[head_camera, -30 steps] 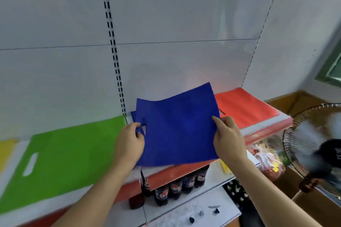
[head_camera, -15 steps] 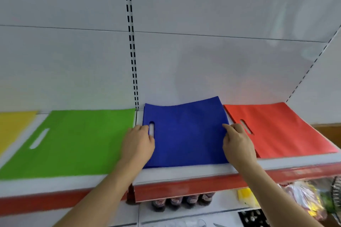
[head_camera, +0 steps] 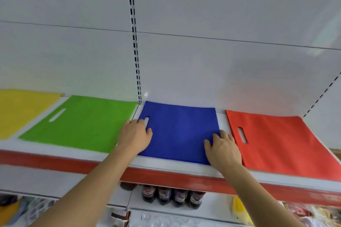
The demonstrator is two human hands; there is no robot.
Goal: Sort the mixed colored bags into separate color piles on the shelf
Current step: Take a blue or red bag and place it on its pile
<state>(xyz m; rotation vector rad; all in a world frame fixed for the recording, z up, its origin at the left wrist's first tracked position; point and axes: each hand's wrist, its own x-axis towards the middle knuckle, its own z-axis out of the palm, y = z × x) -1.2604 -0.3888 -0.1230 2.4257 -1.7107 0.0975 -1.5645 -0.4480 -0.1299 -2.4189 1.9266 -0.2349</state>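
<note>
A blue bag (head_camera: 180, 131) lies flat on the white shelf (head_camera: 166, 168), between a green bag (head_camera: 83, 123) on its left and a red bag (head_camera: 276, 143) on its right. A yellow bag (head_camera: 20, 110) lies at the far left. My left hand (head_camera: 135, 135) rests on the blue bag's left edge beside its handle slot, fingers spread. My right hand (head_camera: 222, 147) presses flat on the bag's right front corner. Neither hand grips anything.
The shelf has a red front strip (head_camera: 184, 178) and a white back panel with a slotted upright (head_camera: 134, 42). Below it, dark drink bottles (head_camera: 171, 195) stand on a lower shelf, with packaged goods (head_camera: 304, 214) to the right and left.
The blue bag, held up in both hands a second ago, now lies flat on the shelf. Both hands have let go of it and rest on top of it.
</note>
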